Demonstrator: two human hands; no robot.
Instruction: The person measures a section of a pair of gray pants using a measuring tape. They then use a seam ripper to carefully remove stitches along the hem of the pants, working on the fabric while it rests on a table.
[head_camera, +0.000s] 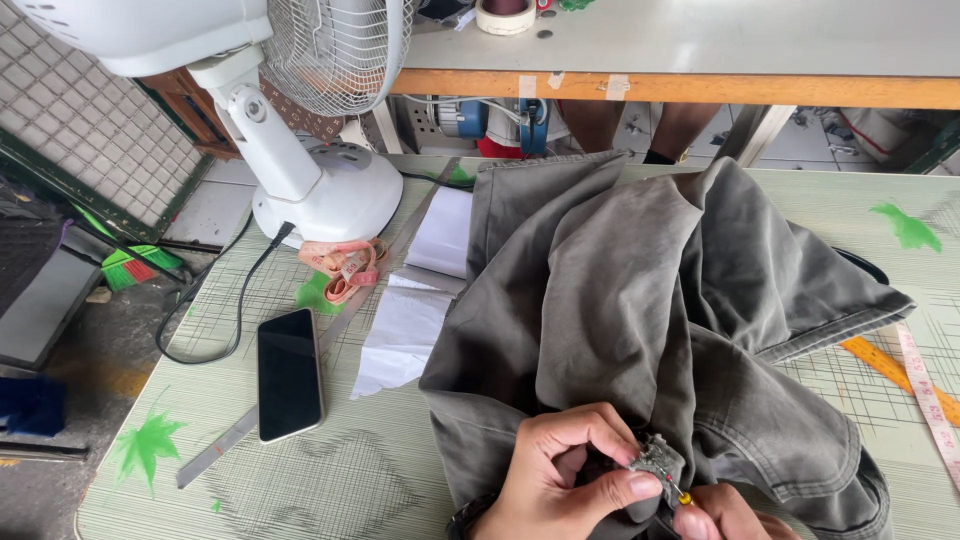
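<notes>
At the near edge of the surface (300, 480), your left hand (560, 470) pinches a fold of the grey trousers (650, 300) taut, so your right hand (725, 512), its grip pressed together, can push in the yellow-headed pin (681, 494).

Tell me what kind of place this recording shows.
Probably a tailoring or sewing workshop: grey trousers lie on a cutting table, with a coiled tape measure, a yellow ruler, and the left hand pinching fabric.

Bright, even daylight; sharp focus
</notes>
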